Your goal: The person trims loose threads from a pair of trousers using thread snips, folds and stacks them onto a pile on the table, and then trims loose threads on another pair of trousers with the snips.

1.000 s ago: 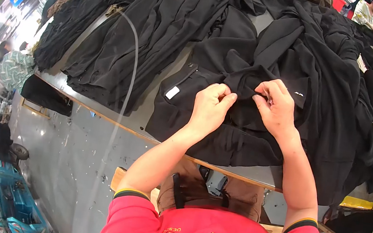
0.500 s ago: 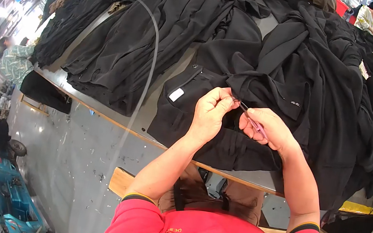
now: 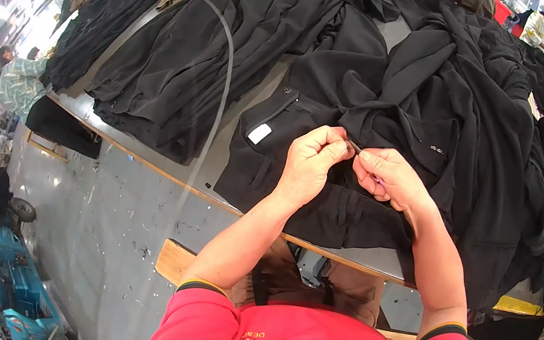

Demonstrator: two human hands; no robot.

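Note:
Black trousers [image 3: 265, 169] with a white label [image 3: 259, 133] lie on the table in front of me. Above them my left hand [image 3: 310, 162] is closed in a pinch on a bit of the black cloth; any thread there is too small to make out. My right hand [image 3: 390, 177] is closed around small thread snips [image 3: 377, 179]. Their pinkish handle is mostly hidden by my fingers. The dark tips of the snips point left, right by my left fingertips.
Heaps of black garments [image 3: 181, 72] cover much of the grey table [image 3: 253, 107]. A wooden stool [image 3: 174, 261] stands below its edge. A teal cart [image 3: 9, 278] is at lower left. Other people are at the far left [image 3: 21, 83] and far right [image 3: 540, 31].
My right hand has shifted slightly left and up, closer to my left fingertips. Its fingers now cover more of the snips. My left hand has barely moved.

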